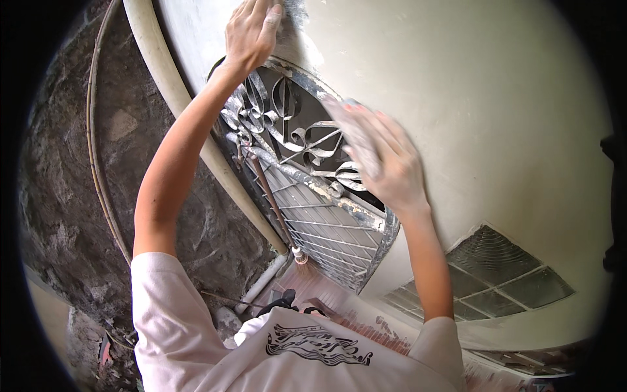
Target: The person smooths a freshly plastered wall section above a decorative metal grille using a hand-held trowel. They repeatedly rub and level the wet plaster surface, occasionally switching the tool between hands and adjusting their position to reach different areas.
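My left hand [251, 32] reaches up at the top and lies against the pale wall beside the upper frame of a metal gate, its fingers stretched out and partly cut off by the picture's edge. My right hand [395, 163] grips a pale, dusty, flat pad or folded sheet [356, 134]; motion blur hides its exact kind. That hand is at the gate's right side, against the smooth wall [470, 117]. Between my arms stands the metal gate [300, 130], with scrolled bars, chipped white and grey paint, and a lattice panel lower down. White dust coats both hands.
A thick pale pipe [196, 130] runs beside a rough dark stone wall [72, 170] carrying a thin cable [91, 124]. A broom [277, 209] leans against the gate. At lower right is a gridded window [503, 268]; reddish brick flooring [375, 330] lies below.
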A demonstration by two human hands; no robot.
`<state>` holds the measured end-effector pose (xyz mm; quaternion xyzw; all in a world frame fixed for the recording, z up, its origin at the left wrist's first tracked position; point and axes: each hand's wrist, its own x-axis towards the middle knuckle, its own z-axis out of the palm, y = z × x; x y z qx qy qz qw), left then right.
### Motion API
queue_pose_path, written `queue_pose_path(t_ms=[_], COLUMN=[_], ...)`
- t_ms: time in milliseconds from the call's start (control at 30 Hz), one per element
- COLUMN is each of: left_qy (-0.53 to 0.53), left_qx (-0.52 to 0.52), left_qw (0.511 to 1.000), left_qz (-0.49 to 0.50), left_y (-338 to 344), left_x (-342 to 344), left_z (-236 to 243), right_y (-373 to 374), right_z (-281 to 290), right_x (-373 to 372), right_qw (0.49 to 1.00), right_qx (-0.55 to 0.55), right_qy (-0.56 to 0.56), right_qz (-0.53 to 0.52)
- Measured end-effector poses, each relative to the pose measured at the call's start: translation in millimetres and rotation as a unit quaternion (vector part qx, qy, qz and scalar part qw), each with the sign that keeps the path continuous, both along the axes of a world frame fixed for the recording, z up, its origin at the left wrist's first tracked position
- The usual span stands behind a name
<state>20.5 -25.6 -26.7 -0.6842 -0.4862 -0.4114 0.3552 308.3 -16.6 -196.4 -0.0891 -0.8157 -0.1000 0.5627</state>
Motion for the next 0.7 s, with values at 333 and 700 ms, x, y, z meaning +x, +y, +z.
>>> queue_pose_path(t_ms=[333,700], left_qy=[0.085,-0.036], left_qx=[-0.156,-0.167], left_qw=[0.981,0.985], left_qz=[0.080,-0.039], left_y=[-41.5,-10.6], left_x=[-26.4,-51.3], left_z=[56.3,18.0], right_y=[30.0,-13.9], right_z=[63.3,19.1], right_x=[-149.2,-36.2], right_qw=[0.970,0.976], right_qx=[0.185,0.041], right_qy=[-0.055,-0.103], right_qz=[-0.146,-0.189])
